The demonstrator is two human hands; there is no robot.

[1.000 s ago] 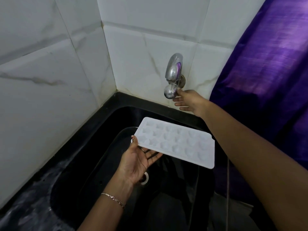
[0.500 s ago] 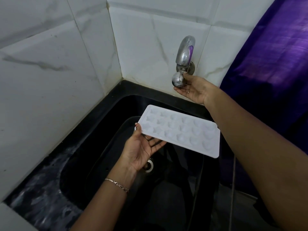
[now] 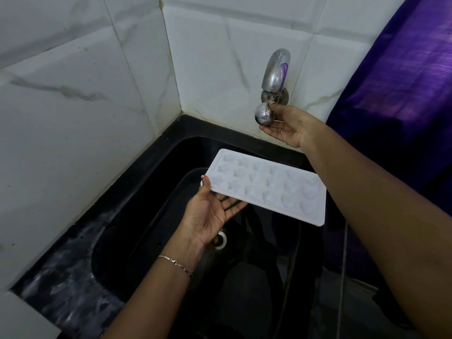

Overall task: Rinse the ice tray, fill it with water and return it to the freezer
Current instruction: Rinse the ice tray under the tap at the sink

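Pinching the ice tray point(image 3: 269, 184) over the sink point(image 3: 151, 182) is the left hand point(image 3: 210, 214); the right hand point(image 3: 288, 126) pinches the tap knob point(image 3: 262, 115).

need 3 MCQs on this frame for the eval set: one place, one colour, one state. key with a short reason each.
1. Where is the ice tray?
A. flat on the counter
B. held over the sink by the left hand
C. lying in the basin

2. What colour is the sink?
A. white
B. steel grey
C. black

3. What is the state of the tap?
A. no stream of water shows
B. water pours onto the tray
C. water fills the basin

Key:
1 B: the left thumb lies on the tray's left end with the fingers beneath it, above the basin.
2 C: basin and rim are black against the white tiles.
3 A: nothing falls from it while the right hand holds its lower end.
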